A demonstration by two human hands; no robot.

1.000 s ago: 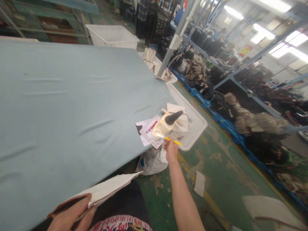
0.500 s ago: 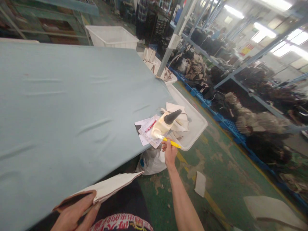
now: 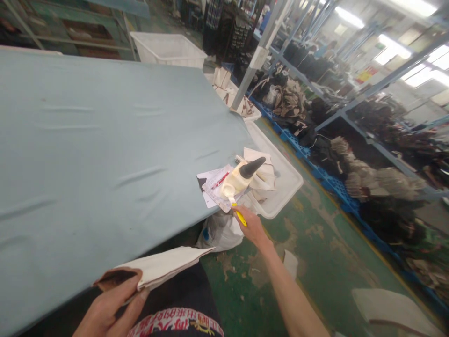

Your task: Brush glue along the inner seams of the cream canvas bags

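Note:
My left hand (image 3: 114,304) grips a folded cream fabric piece (image 3: 171,265) with a brown inner side, held low against the table's near edge. In my right hand (image 3: 250,224) is the yellow handle of a brush (image 3: 240,216). The brush's tip meets the mouth of a cream plastic bottle (image 3: 234,181) with a dark conical end, lying tilted at the table corner; its bristles are hidden. Under the bottle are papers (image 3: 210,185) and a red pen (image 3: 220,180).
A blue-grey covered table (image 3: 105,154) spreads to the left. Beyond its corner stands a white tray (image 3: 286,194) holding cream pieces (image 3: 261,161). A plastic bag (image 3: 224,231) hangs below the edge. A metal post (image 3: 250,70) and loaded shelves (image 3: 368,135) stand right; scraps (image 3: 389,304) lie on the floor.
My right hand has turned and shifted slightly, so the brush handle now points more steeply down. My left hand and the fabric piece moved a little right. The view has shifted slightly.

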